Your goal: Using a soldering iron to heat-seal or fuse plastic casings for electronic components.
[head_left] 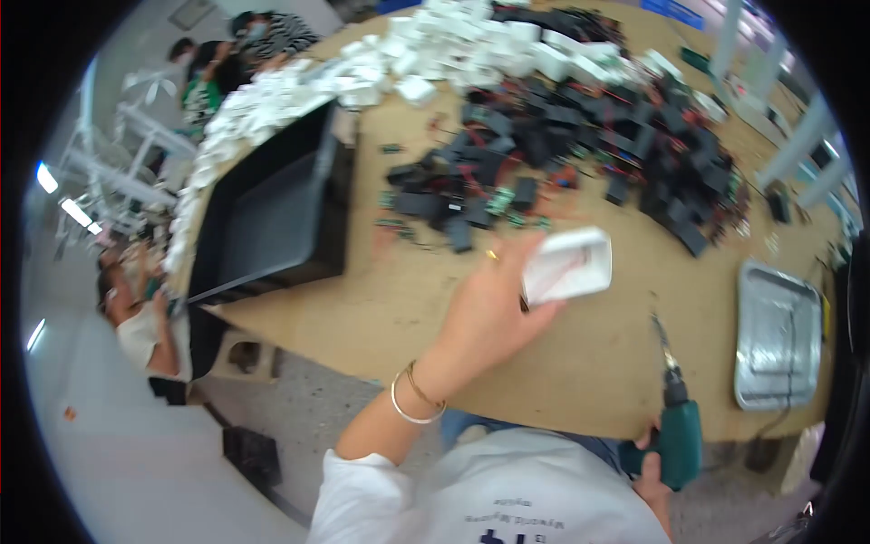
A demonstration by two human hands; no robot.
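Observation:
My left hand (494, 295) is closed around a small white plastic case (589, 265), held above the middle of the table. The case is tilted with its hollow side showing, and thin reddish wires seem to lie inside. My right hand (649, 470), low at the right by the table's front edge, grips a green cordless screwdriver (681, 440). Its long bit (662, 335) points away from me over the tabletop, apart from the case. Beyond my left hand lies a pile of black block-shaped parts (489, 163) with red wires and small green circuit boards.
A large black bin (272, 218) stands at the left. White cases (435, 45) are heaped along the far side. A shiny metal tray (779, 340) lies at the right edge of the brown table (390, 317). Other people (145, 317) sit at the left and far left.

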